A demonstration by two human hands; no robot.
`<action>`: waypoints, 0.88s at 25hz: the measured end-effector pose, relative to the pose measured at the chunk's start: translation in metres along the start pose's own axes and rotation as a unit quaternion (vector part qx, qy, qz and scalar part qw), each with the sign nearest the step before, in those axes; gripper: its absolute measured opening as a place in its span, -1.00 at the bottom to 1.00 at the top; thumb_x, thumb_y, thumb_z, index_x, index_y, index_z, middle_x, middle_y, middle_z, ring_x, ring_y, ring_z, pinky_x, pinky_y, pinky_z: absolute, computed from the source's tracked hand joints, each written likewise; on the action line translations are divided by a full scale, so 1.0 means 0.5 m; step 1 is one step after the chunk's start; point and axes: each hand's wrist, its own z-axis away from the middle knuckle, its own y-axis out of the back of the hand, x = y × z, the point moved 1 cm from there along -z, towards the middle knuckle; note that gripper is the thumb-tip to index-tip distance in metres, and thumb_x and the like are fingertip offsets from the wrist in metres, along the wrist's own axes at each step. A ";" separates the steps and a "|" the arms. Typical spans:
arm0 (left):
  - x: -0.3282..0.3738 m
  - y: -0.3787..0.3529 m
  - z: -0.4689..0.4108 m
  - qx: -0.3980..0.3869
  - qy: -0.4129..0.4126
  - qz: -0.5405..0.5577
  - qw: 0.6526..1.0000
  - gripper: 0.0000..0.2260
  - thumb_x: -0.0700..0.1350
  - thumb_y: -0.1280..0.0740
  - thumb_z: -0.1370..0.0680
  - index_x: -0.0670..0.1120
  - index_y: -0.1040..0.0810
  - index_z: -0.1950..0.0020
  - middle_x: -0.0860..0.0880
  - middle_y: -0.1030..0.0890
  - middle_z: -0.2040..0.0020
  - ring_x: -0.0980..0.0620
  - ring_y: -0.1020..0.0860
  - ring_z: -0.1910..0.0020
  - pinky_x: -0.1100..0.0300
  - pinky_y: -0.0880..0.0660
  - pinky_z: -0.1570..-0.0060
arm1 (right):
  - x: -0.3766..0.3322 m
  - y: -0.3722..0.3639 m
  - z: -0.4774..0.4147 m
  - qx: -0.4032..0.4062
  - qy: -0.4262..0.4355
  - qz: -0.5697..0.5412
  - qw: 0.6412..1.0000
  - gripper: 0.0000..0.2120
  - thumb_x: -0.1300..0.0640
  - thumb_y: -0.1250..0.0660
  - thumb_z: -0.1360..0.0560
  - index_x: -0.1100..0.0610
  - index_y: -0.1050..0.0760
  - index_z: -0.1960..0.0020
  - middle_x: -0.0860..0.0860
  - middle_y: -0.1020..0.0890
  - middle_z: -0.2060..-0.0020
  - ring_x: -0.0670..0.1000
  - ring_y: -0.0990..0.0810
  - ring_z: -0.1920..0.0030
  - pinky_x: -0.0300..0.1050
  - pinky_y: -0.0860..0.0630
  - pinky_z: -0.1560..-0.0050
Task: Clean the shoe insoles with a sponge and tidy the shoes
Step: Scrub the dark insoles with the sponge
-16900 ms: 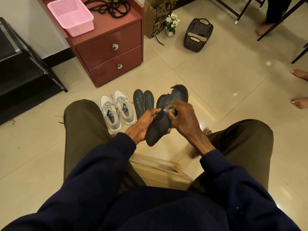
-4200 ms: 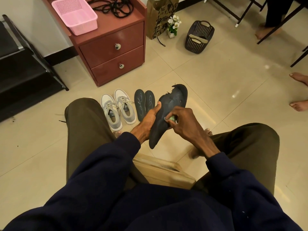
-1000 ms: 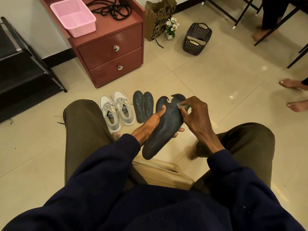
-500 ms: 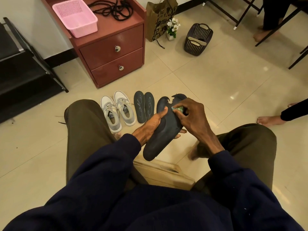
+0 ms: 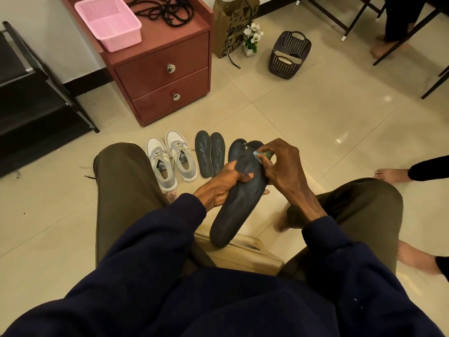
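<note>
**Sponge on the insole, shoes lined up on the floor**

At far left, a black shoe rack (image 5: 36, 98) against the wall. Next to it, a red cabinet (image 5: 165, 76) with two drawers, carrying a pink basket (image 5: 108, 21) and a tangle of black cords (image 5: 162, 8). On the floor in front, a pair of grey-and-white sneakers (image 5: 170, 159) side by side, toes toward the cabinet. Just right of them, two dark insoles (image 5: 210, 154) lying flat and touching along their edges.

Between the knees, above a pale stool (image 5: 243, 256): grips the middle of a large black insole (image 5: 239, 203) with the left hand (image 5: 223, 183), thumb across its upper face, one end pointing down toward the stool. Pinches a small green sponge (image 5: 263, 154) between the fingertips and thumb of the right hand (image 5: 284, 171) and presses it to the far end of that insole.

Further back on the floor, a brown paper bag (image 5: 233, 25), a small pot of white flowers (image 5: 252, 35) and a black basket (image 5: 289, 55). At the right edge, another person's bare foot (image 5: 388, 175).
</note>
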 end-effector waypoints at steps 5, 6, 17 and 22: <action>0.000 -0.004 -0.001 0.008 -0.009 -0.040 0.999 -0.64 -0.51 -0.24 -0.58 -0.18 -0.51 -0.28 -0.27 -0.63 -0.17 -0.27 -0.67 -0.04 -0.18 -0.67 0.03 | -0.017 -0.006 0.002 -0.010 0.055 0.007 0.998 -0.91 0.22 -0.48 -0.50 0.13 -0.68 0.00 0.04 -0.67 0.09 0.04 -0.61 0.06 -0.02 -0.57 0.03; 0.002 -0.002 -0.001 0.023 -0.021 -0.067 0.997 -0.65 -0.51 -0.25 -0.57 -0.16 -0.54 -0.23 -0.24 -0.65 -0.13 -0.22 -0.67 -0.03 -0.07 -0.69 0.06 | -0.025 -0.018 0.003 -0.029 0.079 0.017 0.996 -0.90 0.23 -0.47 -0.49 0.13 -0.67 0.00 0.04 -0.66 0.08 0.04 -0.61 0.05 -0.02 -0.56 0.01; -0.005 -0.002 -0.003 -0.007 0.009 -0.055 0.998 -0.41 -0.50 -0.29 -0.56 -0.11 -0.36 -0.53 -0.29 -0.57 -0.32 -0.39 -0.61 -0.19 -0.41 -0.57 -0.07 | -0.026 -0.016 -0.016 0.010 0.072 0.022 0.997 -0.92 0.27 -0.43 -0.53 0.17 -0.66 0.00 0.08 -0.65 0.08 0.06 -0.60 0.05 -0.06 -0.55 0.00; -0.010 0.001 -0.003 -0.040 0.030 -0.037 0.998 -0.32 -0.52 -0.23 -0.58 0.02 -0.28 -0.59 -0.32 -0.51 -0.39 -0.45 -0.60 -0.19 -0.40 -0.57 -0.07 | 0.000 0.005 -0.025 0.048 0.030 -0.002 0.998 -0.93 0.28 -0.43 -0.53 0.20 -0.66 0.00 0.09 -0.65 0.07 0.08 -0.62 0.05 -0.05 -0.56 0.00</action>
